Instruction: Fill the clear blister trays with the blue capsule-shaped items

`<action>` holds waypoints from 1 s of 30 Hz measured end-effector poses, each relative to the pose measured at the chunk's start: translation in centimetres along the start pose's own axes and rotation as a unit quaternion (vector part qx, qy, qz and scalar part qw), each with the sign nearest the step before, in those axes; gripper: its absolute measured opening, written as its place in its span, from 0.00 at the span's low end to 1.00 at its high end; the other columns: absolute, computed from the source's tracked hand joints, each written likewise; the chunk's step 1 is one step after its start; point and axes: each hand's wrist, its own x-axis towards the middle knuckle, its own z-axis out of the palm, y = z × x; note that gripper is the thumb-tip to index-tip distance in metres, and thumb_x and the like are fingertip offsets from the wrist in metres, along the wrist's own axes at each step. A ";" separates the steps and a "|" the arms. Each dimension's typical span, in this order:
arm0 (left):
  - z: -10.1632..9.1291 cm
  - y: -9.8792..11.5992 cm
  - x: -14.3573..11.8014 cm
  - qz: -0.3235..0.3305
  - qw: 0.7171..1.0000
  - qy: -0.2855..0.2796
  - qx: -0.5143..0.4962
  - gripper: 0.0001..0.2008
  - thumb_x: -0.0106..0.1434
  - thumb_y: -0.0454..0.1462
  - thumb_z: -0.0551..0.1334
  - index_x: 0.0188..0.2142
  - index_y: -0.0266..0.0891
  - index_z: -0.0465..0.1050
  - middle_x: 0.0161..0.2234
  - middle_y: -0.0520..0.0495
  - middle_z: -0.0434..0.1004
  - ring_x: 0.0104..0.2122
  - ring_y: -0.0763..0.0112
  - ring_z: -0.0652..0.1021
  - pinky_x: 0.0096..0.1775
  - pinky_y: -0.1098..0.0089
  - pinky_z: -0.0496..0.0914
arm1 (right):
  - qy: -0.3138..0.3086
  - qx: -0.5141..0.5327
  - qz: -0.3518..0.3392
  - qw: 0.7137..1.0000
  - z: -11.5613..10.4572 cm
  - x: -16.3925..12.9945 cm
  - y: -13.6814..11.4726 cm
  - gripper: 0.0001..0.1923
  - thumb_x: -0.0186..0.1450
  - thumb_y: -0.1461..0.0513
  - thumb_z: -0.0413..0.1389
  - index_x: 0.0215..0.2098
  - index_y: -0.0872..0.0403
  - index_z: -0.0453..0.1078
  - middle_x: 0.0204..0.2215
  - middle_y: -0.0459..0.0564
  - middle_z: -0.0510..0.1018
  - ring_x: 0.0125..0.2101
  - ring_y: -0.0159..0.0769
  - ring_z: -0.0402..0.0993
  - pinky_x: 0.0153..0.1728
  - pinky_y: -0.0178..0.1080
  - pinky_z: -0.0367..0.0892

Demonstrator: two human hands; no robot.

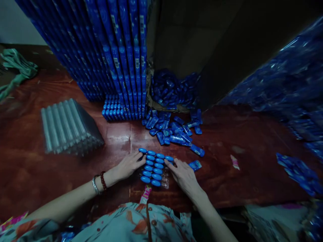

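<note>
Small bright-blue bottles (pixel 149 162) stand packed in two columns before me, their oval ends facing up, with a wider row at the far end. My left hand (pixel 128 165) is at the far left corner, thumb and forefinger closed about the end bottle (pixel 142 150). At the opposite corner, my right hand (pixel 185 175) has its fingers against the right end bottle (pixel 169 158). Clear plastic (pixel 165 181), seemingly part of a tray, shows beside the columns at the near right. Fingertips are partly hidden by the bottles.
Loose blue bottles (pixel 176 129) spill from a cardboard box (pixel 186 40). Tall stacks of packed blue bottles (pixel 121 50) rise behind. Clear nested trays (pixel 72 127) lie at left. A blue packet (pixel 195 165) and pink wrapper (pixel 235 162) lie on the red table (pixel 214 185).
</note>
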 end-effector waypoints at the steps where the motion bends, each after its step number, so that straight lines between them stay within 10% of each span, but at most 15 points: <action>1: 0.0 0.0 -0.3 -0.014 1.000 0.012 -0.007 0.17 0.67 0.31 0.46 0.51 0.38 0.68 0.43 0.38 0.71 0.40 0.61 0.73 0.40 0.62 0.70 | 0.000 0.005 -0.001 1.000 -0.2 0.0 0.4 0.19 0.66 0.66 0.49 0.53 0.49 0.69 0.35 0.53 0.73 0.32 0.37 0.72 0.32 0.38 0.69; 7: -1.6 -2.2 2.5 -0.107 0.979 0.112 -0.129 0.17 0.66 0.35 0.49 0.50 0.42 0.70 0.46 0.40 0.70 0.44 0.59 0.72 0.45 0.59 0.70 | 0.015 0.092 0.078 0.993 0.6 3.5 4.4 0.19 0.66 0.67 0.45 0.53 0.51 0.68 0.37 0.52 0.74 0.35 0.35 0.73 0.35 0.36 0.71; 12: -0.9 -5.8 10.8 -0.112 0.987 -0.002 -0.114 0.15 0.64 0.39 0.57 0.49 0.37 0.70 0.46 0.39 0.69 0.44 0.60 0.72 0.47 0.61 0.69 | -0.115 0.046 0.055 0.991 3.2 9.4 5.6 0.26 0.60 0.68 0.56 0.57 0.54 0.64 0.45 0.58 0.72 0.43 0.44 0.72 0.39 0.42 0.72; 17: 0.9 -5.8 14.4 -0.119 0.989 -0.016 -0.086 0.12 0.60 0.31 0.58 0.44 0.32 0.71 0.43 0.38 0.71 0.44 0.59 0.73 0.43 0.65 0.70 | -0.024 0.224 0.114 0.968 2.7 8.9 6.2 0.21 0.66 0.66 0.45 0.56 0.53 0.64 0.43 0.53 0.74 0.44 0.38 0.73 0.44 0.38 0.68; 21: -0.1 -5.7 12.0 -0.127 0.983 0.025 -0.128 0.17 0.66 0.29 0.48 0.51 0.31 0.66 0.45 0.39 0.72 0.45 0.64 0.73 0.46 0.67 0.68 | 0.040 0.278 0.208 0.937 1.1 3.7 6.4 0.21 0.69 0.58 0.41 0.57 0.58 0.57 0.36 0.55 0.76 0.34 0.38 0.76 0.34 0.38 0.71; 26: -1.9 -6.2 3.9 -0.211 0.957 0.104 -0.170 0.17 0.67 0.38 0.48 0.50 0.32 0.67 0.44 0.39 0.71 0.43 0.64 0.74 0.47 0.64 0.69 | 0.080 0.490 0.363 0.788 -0.2 -3.7 3.3 0.17 0.60 0.52 0.57 0.41 0.55 0.66 0.27 0.49 0.76 0.25 0.36 0.74 0.24 0.35 0.70; 30: -2.3 -3.6 -2.7 -0.333 0.893 0.198 -0.228 0.15 0.62 0.43 0.56 0.46 0.38 0.69 0.38 0.45 0.73 0.38 0.65 0.75 0.42 0.65 0.71 | 0.121 0.414 0.346 0.833 -0.4 -4.9 0.0 0.12 0.60 0.54 0.57 0.35 0.53 0.71 0.32 0.50 0.76 0.31 0.36 0.73 0.32 0.37 0.70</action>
